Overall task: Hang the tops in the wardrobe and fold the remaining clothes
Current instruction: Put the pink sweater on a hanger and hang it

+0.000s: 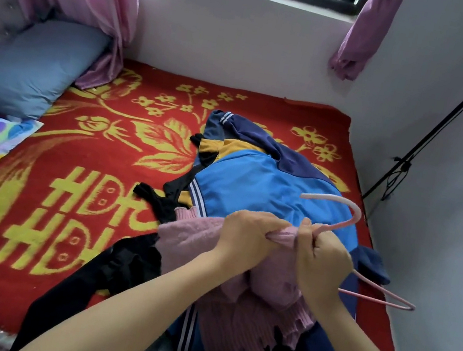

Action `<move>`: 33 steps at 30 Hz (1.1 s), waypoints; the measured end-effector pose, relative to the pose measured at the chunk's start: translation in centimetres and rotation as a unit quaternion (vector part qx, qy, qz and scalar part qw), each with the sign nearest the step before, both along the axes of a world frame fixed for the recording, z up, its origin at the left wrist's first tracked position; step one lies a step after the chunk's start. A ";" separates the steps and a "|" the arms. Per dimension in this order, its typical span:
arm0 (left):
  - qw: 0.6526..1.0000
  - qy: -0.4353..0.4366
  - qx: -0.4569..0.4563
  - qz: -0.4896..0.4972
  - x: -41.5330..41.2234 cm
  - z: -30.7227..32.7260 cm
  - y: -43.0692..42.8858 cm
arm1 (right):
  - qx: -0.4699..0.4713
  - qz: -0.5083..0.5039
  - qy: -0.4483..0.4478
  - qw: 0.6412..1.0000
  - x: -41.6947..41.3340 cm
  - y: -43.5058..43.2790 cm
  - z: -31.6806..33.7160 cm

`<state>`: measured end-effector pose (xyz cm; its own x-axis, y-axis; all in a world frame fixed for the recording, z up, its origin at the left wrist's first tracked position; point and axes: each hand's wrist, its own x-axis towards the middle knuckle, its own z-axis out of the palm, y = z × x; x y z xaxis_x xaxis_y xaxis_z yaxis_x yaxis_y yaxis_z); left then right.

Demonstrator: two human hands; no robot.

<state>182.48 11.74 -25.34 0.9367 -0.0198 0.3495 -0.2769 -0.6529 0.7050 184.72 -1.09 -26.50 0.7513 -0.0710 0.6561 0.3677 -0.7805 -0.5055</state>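
Pink sweater (191, 239) is gripped, bunched at the neck, by the left hand (247, 237), over the blue jacket (253, 185) on the bed (104, 153). Pink hanger (357, 216) is clasped by the right hand (320, 262). One hanger arm should be fed through the collar first.

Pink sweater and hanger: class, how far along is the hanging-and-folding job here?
Done: nothing visibly hung or folded. In hand: the left hand pinches the pink sweater while the right hand grips the pink hanger against it. Left: the blue jacket and black garments lie unfolded on the red blanket.
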 end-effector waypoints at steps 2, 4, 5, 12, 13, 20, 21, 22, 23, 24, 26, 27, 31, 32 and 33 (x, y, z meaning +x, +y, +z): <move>0.998 -0.013 0.055 -0.039 0.6 0.3 -0.9 | 0.060 -0.011 0.074 0.995 0.0 -0.5 -0.6; 0.990 0.005 0.121 -0.072 1.2 0.6 -1.5 | 0.120 -0.031 0.139 0.983 0.0 -1.5 -1.1; 0.982 0.008 0.173 -0.077 1.4 0.6 -1.7 | 0.143 -0.042 0.161 0.976 0.1 -1.9 -1.4; 0.942 -0.065 0.305 0.125 -1.2 -2.1 4.0 | 0.314 -0.104 0.212 0.919 2.1 -6.0 -1.2; 0.937 -0.059 0.304 0.161 -1.5 -2.9 5.5 | 0.323 -0.112 0.209 0.916 2.5 -6.6 -1.0; 0.978 0.071 -0.173 0.091 -0.9 -6.1 9.6 | 0.315 -0.072 0.218 0.921 3.5 -7.2 -0.6; 0.971 0.068 -0.218 0.068 -0.9 -6.2 9.7 | 0.314 -0.064 0.218 0.922 3.5 -7.1 -0.6; 0.971 0.065 -0.227 0.050 -1.0 -6.3 10.1 | 0.316 -0.059 0.216 0.922 3.6 -7.2 -0.6; 0.974 0.068 -0.213 0.031 -1.0 -6.1 10.4 | 0.319 -0.056 0.212 0.922 3.8 -7.2 -0.4; 0.980 0.067 -0.184 0.012 -1.1 -5.7 10.9 | 0.325 -0.054 0.205 0.922 4.0 -7.4 -0.2; 0.994 0.033 -0.102 -0.029 -0.6 -4.2 12.0 | 0.337 -0.055 0.187 0.921 4.4 -7.8 0.4; 0.996 0.011 -0.070 -0.052 -0.3 -2.9 12.4 | 0.338 -0.059 0.180 0.922 4.6 -8.1 0.7; 0.993 -0.022 0.015 -0.117 0.8 2.0 12.6 | 0.333 -0.056 0.171 0.926 4.5 -8.7 1.8; 0.991 -0.016 0.042 -0.128 1.0 2.5 12.4 | 0.328 -0.057 0.171 0.927 4.5 -8.6 2.0; 0.988 -0.008 0.081 -0.132 1.2 2.8 12.2 | 0.326 -0.057 0.171 0.928 4.3 -8.5 2.2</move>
<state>183.70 23.89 -22.55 0.8853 -0.3201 0.3373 -0.4639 -0.6594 0.5916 189.06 -9.60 -24.28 0.8711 -0.4605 0.1706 0.0327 -0.2921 -0.9558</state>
